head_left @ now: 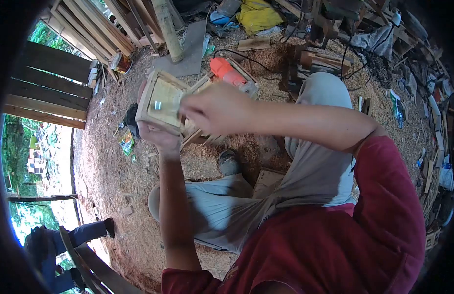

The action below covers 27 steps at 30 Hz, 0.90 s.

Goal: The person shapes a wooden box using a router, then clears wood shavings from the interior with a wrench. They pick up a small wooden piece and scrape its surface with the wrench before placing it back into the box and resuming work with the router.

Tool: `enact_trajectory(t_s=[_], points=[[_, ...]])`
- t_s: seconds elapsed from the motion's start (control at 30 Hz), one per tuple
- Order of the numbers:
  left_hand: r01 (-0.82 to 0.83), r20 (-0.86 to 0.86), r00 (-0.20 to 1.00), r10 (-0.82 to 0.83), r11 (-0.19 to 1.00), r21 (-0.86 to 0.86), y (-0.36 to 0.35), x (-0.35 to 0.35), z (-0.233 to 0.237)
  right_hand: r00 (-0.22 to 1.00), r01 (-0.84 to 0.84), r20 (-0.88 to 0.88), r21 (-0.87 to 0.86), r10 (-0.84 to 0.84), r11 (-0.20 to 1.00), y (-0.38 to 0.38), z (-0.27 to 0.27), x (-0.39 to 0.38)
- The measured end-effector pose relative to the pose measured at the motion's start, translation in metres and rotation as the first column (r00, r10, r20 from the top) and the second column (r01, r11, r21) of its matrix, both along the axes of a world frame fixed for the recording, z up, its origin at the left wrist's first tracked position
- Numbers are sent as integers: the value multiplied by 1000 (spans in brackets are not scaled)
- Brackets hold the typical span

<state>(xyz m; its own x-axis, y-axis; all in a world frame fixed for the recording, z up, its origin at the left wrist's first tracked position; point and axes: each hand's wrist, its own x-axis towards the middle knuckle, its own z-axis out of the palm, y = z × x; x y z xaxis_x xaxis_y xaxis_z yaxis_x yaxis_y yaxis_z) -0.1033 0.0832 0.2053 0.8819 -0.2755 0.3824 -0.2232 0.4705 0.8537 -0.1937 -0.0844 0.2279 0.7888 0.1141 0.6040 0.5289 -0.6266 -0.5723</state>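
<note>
My left hand (pixel 161 138) grips a small wooden box or frame (pixel 147 100) from below and holds it up, tilted. A pale, shiny panel (pixel 164 104) fills its front and catches a bright reflection. At the right edge of this piece is my right hand (pixel 219 109), with fingers curled closed and slightly blurred. Whatever those fingers pinch, if anything, is hidden. Behind and below my right hand, another wooden frame-like piece (pixel 191 135) is partly covered. An orange wrapper or cloth (pixel 227 71) lies just beyond.
Wood shavings cover the ground (pixel 121 171). Timber (pixel 97 29) leans at upper left, near a grey sheet (pixel 190 54). A yellow bag (pixel 259 17), a black cable (pixel 246 58) and scrap wood (pixel 254 44) lie ahead. Another person's leg (pixel 87 234) shows at lower left.
</note>
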Motion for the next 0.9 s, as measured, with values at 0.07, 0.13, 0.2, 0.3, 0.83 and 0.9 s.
enact_trajectory(t_s=[0.07,0.13,0.2,0.3,0.83,0.9], points=[[-50,49,998,47,998,47,-3,0,-6,988,138,-63,-82,-143,987,-5,0,4],[-5,62,998,2,999,45,-10,-3,-4,980,124,-139,-144,-144,982,-6,2,0],[-17,102,995,7,995,98,-8,0,-2,994,-47,-106,-91,38,995,-5,-1,-3],[8,29,1000,-10,997,82,0,3,-4,995,-16,-101,-7,15,1000,-11,6,4],[-179,-312,942,121,970,-164,-14,0,5,987,134,88,40,-137,990,-5,0,5],[-149,-383,922,60,967,-206,-8,0,8,970,100,203,177,-135,979,-3,10,0]])
